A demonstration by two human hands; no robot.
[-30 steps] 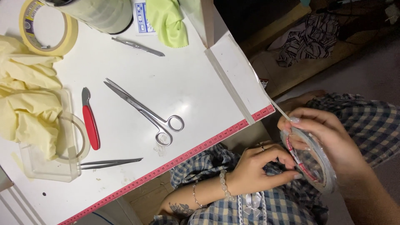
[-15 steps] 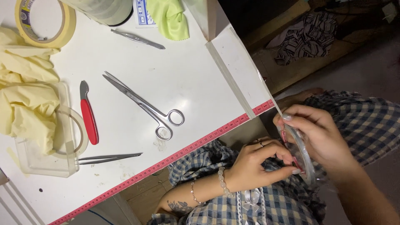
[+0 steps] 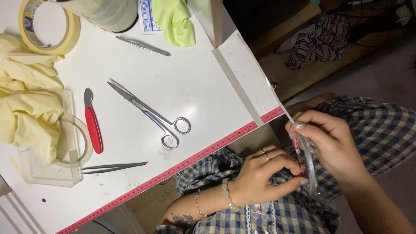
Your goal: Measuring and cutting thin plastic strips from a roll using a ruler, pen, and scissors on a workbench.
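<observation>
My right hand (image 3: 333,145) grips a clear tape roll (image 3: 308,167) held edge-on over my lap, just off the white table's corner. My left hand (image 3: 260,177), with rings and beaded bracelets, pinches the lower part of the same roll. A thin strip of tape (image 3: 284,112) runs taut from the roll up to the table corner. It continues as a pale band (image 3: 238,82) stuck along the table's right edge.
On the white table (image 3: 190,82) lie steel scissors (image 3: 151,115), a red-handled tool (image 3: 93,128), tweezers (image 3: 115,166), a second pair of tweezers (image 3: 143,45), a masking tape roll (image 3: 47,26), yellow gloves (image 3: 26,104) over a clear tray (image 3: 43,171) and a green cloth (image 3: 173,17). A red measuring tape (image 3: 182,167) lines the front edge.
The tape roll has turned from showing its open ring to nearly edge-on. Both hands stayed on it and shifted slightly lower right of the table corner.
</observation>
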